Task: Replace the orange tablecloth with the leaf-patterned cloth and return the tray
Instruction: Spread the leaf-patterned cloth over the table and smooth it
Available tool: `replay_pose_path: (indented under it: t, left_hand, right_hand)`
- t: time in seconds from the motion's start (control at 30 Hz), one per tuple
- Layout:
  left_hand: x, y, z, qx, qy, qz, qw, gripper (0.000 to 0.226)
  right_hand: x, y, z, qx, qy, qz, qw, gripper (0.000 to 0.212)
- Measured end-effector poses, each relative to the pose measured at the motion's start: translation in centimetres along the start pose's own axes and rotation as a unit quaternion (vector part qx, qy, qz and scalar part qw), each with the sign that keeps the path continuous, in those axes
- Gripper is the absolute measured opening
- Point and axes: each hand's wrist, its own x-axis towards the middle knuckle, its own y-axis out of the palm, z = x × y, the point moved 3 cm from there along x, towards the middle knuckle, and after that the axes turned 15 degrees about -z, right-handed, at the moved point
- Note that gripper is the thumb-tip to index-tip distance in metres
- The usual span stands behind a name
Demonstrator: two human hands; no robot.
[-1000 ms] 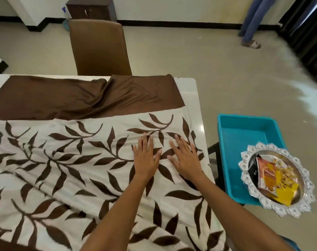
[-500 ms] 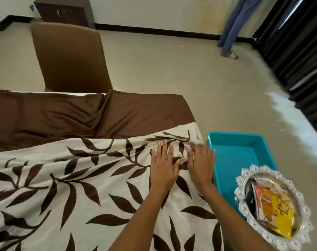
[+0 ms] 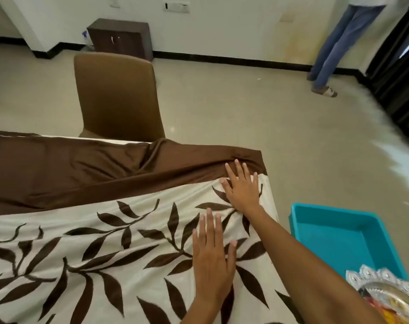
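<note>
A cream cloth with dark brown leaves [image 3: 93, 258] covers the near part of the table; its plain brown band [image 3: 70, 169] lies rumpled along the far side. My left hand [image 3: 212, 260] rests flat on the leaf pattern, fingers apart. My right hand [image 3: 242, 187] presses flat near the far right corner, fingertips on the brown band. A silver scalloped tray [image 3: 385, 293] with snack packets sits on a turquoise bin [image 3: 334, 232] to the right of the table. No orange cloth is in view.
A brown chair [image 3: 117, 97] stands at the table's far side. A dark cabinet [image 3: 121, 37] is against the wall. A person's legs in jeans [image 3: 332, 47] stand at the back right, beside black curtains [image 3: 400, 73].
My right hand has slid forward across the cloth to the far right corner, onto the brown band. My left hand stays flat behind it. The view has shifted up and right.
</note>
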Motion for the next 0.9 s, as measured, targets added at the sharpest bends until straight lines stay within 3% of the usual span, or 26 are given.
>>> replay_pose_path:
  t: [0.13,0.27,0.53,0.73,0.9]
  left_hand:
    - [8.3,-0.7,3.2,0.08,-0.02,-0.037,0.996,0.064]
    - [14.1,0.2,8.7,0.151,-0.098,0.083,0.98,0.074]
    - [22.4,2.8,11.6,0.134,-0.02,0.122,0.983,0.08]
    - [24.2,5.7,12.2,0.13,0.044,0.06,0.989,0.096]
    - [22.8,4.0,10.1,0.045,0.083,-0.039,0.995,0.068]
  right_hand:
    - [1.2,0.5,-0.6,-0.01,0.014,-0.039,0.999,0.073]
    - [1.6,0.7,-0.8,-0.008,0.021,-0.061,0.998,0.071]
    - [2.3,0.8,-1.1,-0.002,0.047,-0.104,0.993,0.07]
    - [4.0,1.2,-1.4,-0.009,0.07,-0.115,0.991,0.074]
    - [4.4,1.3,-1.8,-0.013,0.078,-0.089,0.993,0.062]
